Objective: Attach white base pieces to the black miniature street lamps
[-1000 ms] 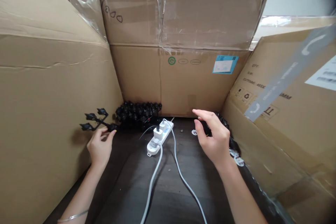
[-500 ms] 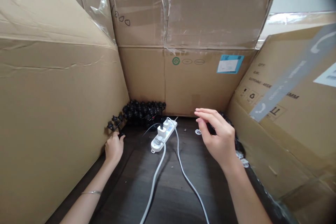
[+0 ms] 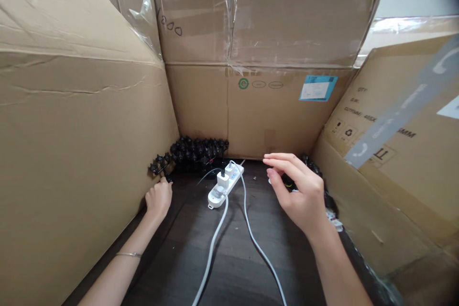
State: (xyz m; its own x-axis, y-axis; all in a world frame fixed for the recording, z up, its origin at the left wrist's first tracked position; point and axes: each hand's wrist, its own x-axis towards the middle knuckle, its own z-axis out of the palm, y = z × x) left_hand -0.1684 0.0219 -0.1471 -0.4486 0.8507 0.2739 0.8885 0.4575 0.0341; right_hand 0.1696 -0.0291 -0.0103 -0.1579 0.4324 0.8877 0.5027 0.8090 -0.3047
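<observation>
Big cardboard boxes stand around a dark table. A white power strip sits on it, beside a pile of black plugs. The left hand pinches a small black plug string at the pile's end. The right hand is open, its fingers spread wide and curved, near more black plugs.

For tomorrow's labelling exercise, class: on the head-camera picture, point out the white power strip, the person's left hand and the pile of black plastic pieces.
White power strip (image 3: 215, 201): head view, on its rounded end nearest the person.
Left hand (image 3: 158, 199): head view, on the back of the hand.
Pile of black plastic pieces (image 3: 199, 149): head view, on the middle of the pile.
</observation>
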